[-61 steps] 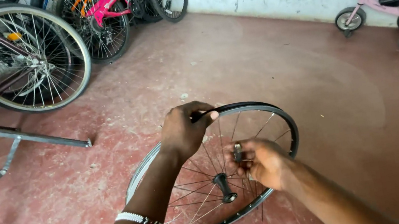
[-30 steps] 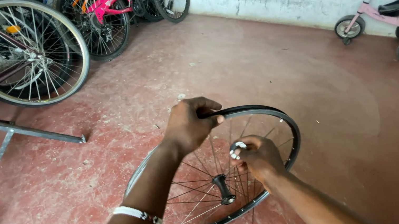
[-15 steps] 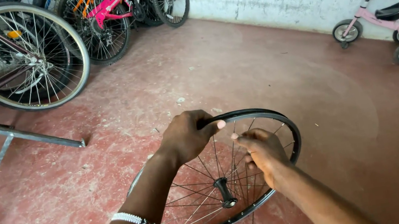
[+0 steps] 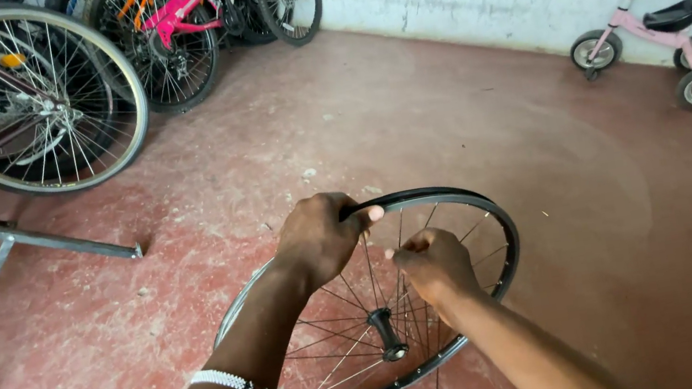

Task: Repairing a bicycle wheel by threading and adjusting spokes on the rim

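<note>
Spokes fan from the hub (image 4: 388,343) of a bare bicycle wheel (image 4: 500,235) standing on the red floor (image 4: 444,114). Left hand (image 4: 316,236) clamps its rim; right hand (image 4: 433,262) pinches closed among spokes, likely on one. Fingers could get nipped if the rim rolls. Beyond the wheel: metal stand (image 4: 10,236), parked bikes (image 4: 25,97), pink tricycle (image 4: 661,24).

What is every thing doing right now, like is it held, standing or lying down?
left hand: gripping the rim's top
right hand: closed among the spokes
bare wheel rim: held up, tilted
hub: in the rim's middle
pink balance bike: upright by wall
pink bicycle: parked upright
</note>
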